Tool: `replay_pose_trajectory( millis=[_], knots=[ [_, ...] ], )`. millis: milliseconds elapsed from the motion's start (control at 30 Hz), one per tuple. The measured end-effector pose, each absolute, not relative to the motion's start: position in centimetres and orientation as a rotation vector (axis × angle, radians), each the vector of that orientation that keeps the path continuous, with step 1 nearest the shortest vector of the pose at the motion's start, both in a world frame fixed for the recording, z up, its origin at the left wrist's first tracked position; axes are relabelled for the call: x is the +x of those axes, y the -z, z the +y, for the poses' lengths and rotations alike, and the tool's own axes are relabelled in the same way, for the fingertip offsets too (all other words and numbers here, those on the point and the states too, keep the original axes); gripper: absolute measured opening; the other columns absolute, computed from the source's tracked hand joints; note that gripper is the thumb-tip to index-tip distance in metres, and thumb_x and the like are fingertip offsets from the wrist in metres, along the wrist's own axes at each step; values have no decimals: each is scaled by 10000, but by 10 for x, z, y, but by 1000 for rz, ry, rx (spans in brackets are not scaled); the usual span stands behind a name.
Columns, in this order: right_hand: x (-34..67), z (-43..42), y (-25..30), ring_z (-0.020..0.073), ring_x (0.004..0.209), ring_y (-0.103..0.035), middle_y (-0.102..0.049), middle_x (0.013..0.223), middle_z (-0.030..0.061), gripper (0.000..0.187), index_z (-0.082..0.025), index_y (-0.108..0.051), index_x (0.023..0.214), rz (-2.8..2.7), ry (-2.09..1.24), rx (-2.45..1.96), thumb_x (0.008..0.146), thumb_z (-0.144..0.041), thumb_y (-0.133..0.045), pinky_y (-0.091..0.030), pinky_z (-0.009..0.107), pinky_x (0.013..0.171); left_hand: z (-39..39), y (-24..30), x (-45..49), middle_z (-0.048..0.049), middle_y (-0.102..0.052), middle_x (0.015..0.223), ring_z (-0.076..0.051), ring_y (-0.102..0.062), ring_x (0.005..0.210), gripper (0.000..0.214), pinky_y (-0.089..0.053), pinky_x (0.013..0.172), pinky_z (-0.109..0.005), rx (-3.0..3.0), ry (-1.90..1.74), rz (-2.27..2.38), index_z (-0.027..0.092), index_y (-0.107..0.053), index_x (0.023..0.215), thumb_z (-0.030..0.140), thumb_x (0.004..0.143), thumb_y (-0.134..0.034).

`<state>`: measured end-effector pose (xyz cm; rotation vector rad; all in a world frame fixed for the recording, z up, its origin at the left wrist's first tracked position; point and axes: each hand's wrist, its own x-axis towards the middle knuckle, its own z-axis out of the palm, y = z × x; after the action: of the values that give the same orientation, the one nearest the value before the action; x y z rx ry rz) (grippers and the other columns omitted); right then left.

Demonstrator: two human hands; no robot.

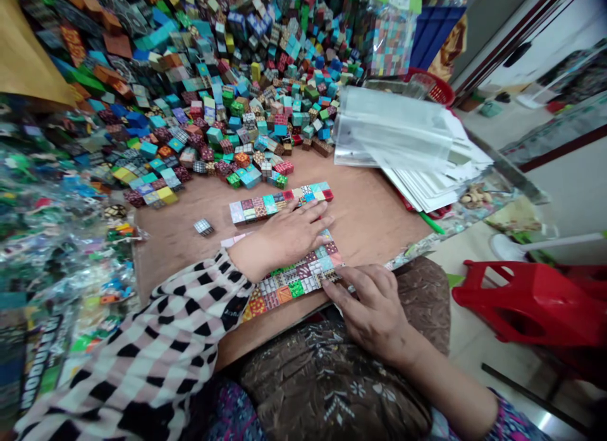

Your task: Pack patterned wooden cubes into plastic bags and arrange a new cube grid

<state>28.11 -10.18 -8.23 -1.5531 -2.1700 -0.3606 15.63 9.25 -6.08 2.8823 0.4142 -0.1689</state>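
My left hand point(287, 234) lies flat with its fingers stretched out on a flat block of small patterned cubes point(303, 273) set side by side on the brown table point(365, 223). My right hand point(374, 308) rests at the near right corner of that block, fingers curled against its edge at the table's front. A single row of cubes point(265, 205) lies just beyond my left fingertips. One loose cube point(203, 227) sits apart to the left.
A big heap of loose coloured cubes point(227, 87) fills the back and left of the table. A stack of clear plastic bags point(403, 138) lies at the right. Filled bags point(57, 251) pile up at the left. A red plastic stool point(531, 302) stands on the floor, right.
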Motion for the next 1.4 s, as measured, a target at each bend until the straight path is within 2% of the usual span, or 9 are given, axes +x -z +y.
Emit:
replay_pose_trajectory(
  millis=[467,800,1400],
  knots=[
    [281,-102,85,249,984,-531,-629,1129,120,313,-168,-619,1181,-2165,341,-1535,917,-71,-483,-408,440,875,94,65,157,-118,-233,1651,-249,-199,1531,532,-127,1240,-520,2876,156,417,185,-357,1528,391,1038,-369],
    [270,-98,82,259,1037,-519,-615,1161,108,306,-177,-652,1172,-2206,262,-1485,935,-123,-465,-386,442,898,92,66,157,-112,-242,1651,-252,-211,1528,522,-137,1238,-518,2877,128,425,194,-375,1519,400,1039,-357],
    [261,-88,81,269,1041,-503,-601,1165,119,313,-152,-656,1151,-2294,185,-1382,936,-133,-429,-378,449,918,91,62,157,-108,-215,1659,-244,-163,1540,534,-116,1240,-529,2857,181,417,180,-353,1531,386,1038,-364]
  ],
)
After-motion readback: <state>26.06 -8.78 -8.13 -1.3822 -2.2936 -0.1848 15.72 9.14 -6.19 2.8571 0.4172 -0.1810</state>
